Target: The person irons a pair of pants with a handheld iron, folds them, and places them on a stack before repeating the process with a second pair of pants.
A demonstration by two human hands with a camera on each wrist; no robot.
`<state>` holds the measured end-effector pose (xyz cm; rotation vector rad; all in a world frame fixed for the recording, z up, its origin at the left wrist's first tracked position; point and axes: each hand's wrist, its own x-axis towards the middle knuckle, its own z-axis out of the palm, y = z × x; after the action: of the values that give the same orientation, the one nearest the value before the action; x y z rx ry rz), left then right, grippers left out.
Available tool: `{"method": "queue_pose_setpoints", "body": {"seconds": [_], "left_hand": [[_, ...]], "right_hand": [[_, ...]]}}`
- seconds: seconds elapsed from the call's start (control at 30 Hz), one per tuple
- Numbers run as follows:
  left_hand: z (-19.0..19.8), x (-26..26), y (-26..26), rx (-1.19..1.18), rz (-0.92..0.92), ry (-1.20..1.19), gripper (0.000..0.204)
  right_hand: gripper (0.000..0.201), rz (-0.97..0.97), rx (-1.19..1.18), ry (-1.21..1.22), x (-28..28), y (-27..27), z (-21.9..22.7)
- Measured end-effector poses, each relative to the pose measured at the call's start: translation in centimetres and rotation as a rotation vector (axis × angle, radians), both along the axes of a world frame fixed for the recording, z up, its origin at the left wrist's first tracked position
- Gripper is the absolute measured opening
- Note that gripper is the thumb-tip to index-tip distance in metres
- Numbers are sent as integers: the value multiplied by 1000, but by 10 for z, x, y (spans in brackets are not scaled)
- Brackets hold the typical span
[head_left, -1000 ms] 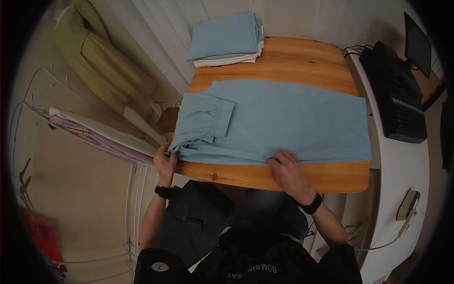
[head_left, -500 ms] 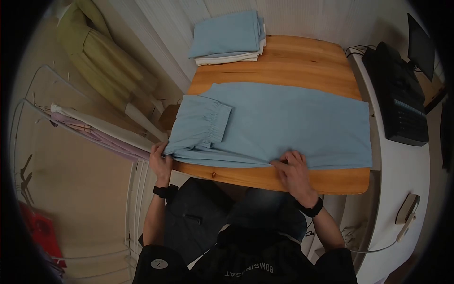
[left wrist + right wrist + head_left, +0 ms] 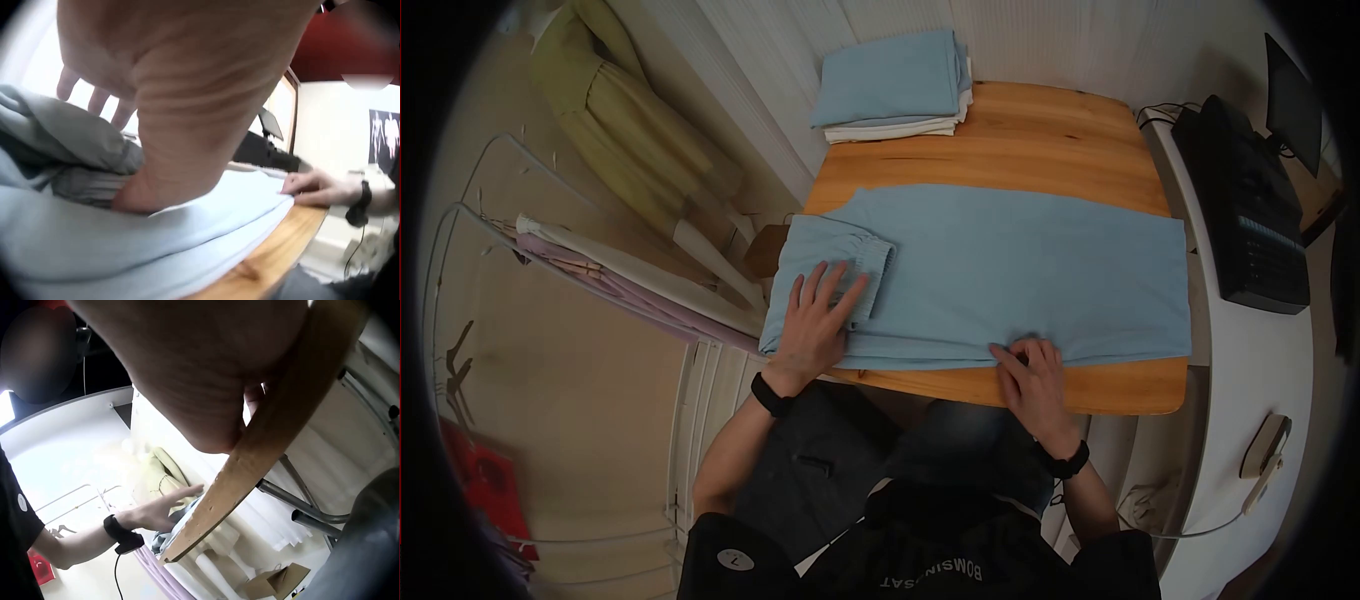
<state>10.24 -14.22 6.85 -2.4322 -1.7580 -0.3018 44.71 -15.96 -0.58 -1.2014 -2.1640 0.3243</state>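
Observation:
A light blue garment (image 3: 1020, 265) lies spread on the wooden table, its gathered cuff (image 3: 872, 280) folded over its left part. My left hand (image 3: 812, 325) lies with spread fingers on that folded part, just left of the cuff. In the left wrist view the left hand (image 3: 181, 106) is above the bunched cloth (image 3: 69, 131). At the garment's near edge is my right hand (image 3: 1033, 385), thumb and bent fingers at the cloth. In the left wrist view the right hand (image 3: 315, 189) pinches that edge. The right wrist view shows the right hand (image 3: 206, 381) mostly hiding its fingertips.
Folded blue and white cloths (image 3: 890, 85) are stacked at the back left of the table (image 3: 1060, 125). To the right, a white counter (image 3: 1250, 360) holds a black device (image 3: 1240, 220). A clothes rack (image 3: 460, 210) and a yellow-green dress (image 3: 635, 130) are on the left.
My left hand has left the garment's lower left corner and moved right and up onto the folded part, fingers spread. The right hand has shifted slightly right along the near edge.

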Motion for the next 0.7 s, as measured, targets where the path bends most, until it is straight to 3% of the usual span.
{"method": "queue_pose_setpoints", "body": {"seconds": [0.1, 0.2, 0.27, 0.37, 0.4, 0.5, 0.53, 0.6, 0.63, 0.7], "left_hand": [[-16, -1, 24, -101, -75, 215, 81], [-10, -18, 33, -233, -82, 223, 71], [-10, -42, 39, -68, -135, 38, 63], [24, -29, 41, 149, 280, -461, 40], [23, -30, 43, 270, 308, -570, 34], [1, -8, 47, 341, 227, -576, 37], [8, 19, 40, 66, 408, -538, 41], [-61, 16, 47, 83, -10, -335, 49], [-64, 29, 43, 83, -21, -339, 49], [-65, 49, 37, 124, -92, 17, 54]], "right_hand": [[27, -35, -4, 67, 2, 2, -5], [26, -58, -27, 140, 2, 1, -3], [26, -43, -22, 130, 3, 0, -2], [26, -42, -27, 138, 4, 1, -2], [26, -43, -38, 141, 4, 1, -2], [25, -43, -35, 139, 5, 1, -1], [25, -38, -29, 145, 5, 2, -2], [25, -41, -24, 149, 5, 0, -3], [25, -39, -28, 149, 5, 1, -5], [25, -50, -35, 148, 7, 0, -7]]}}
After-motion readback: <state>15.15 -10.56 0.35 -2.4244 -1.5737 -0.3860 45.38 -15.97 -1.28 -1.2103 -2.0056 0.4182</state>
